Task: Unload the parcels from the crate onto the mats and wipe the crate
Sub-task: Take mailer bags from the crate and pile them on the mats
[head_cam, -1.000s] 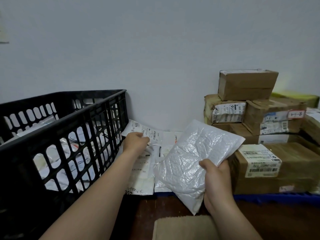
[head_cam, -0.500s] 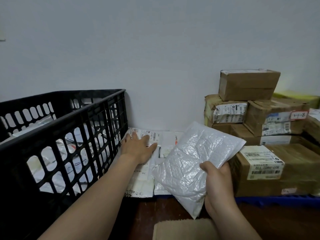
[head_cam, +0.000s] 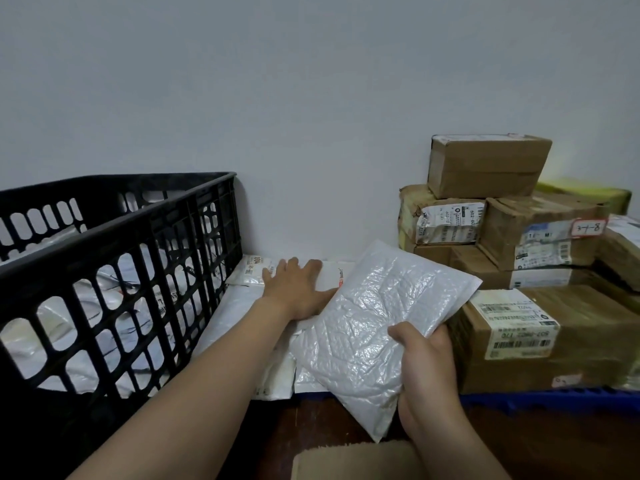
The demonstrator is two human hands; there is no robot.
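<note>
Black plastic forms the crate [head_cam: 114,271] at the left, and through its slotted walls white bagged parcels [head_cam: 104,306] show, piled inside. Just beside its right wall a layer of flat white mailers [head_cam: 249,275] lies on the blue mat [head_cam: 554,400], from the foot of the pale wall [head_cam: 311,116] forward to the mat's near edge. The left hand [head_cam: 298,289] rests on these mailers, palm down, with its fingers straight and slightly spread, close to the wall. To its right, the right hand [head_cam: 426,362] grips a white bubble-padded envelope [head_cam: 374,320] at its lower right side, thumb on top and fingers curled underneath. The envelope is tilted and raised above the flat mailers, with its upper corner near the boxes; it overlaps the left hand's thumb side, and I cannot tell whether they touch. The hands themselves are apart. At the mat's right end brown cardboard boxes [head_cam: 485,168] stand stacked in several layers, most with printed labels. A brown cardboard piece [head_cam: 346,460] sits at the bottom edge of the view, over a dark wooden surface [head_cam: 311,420].
</note>
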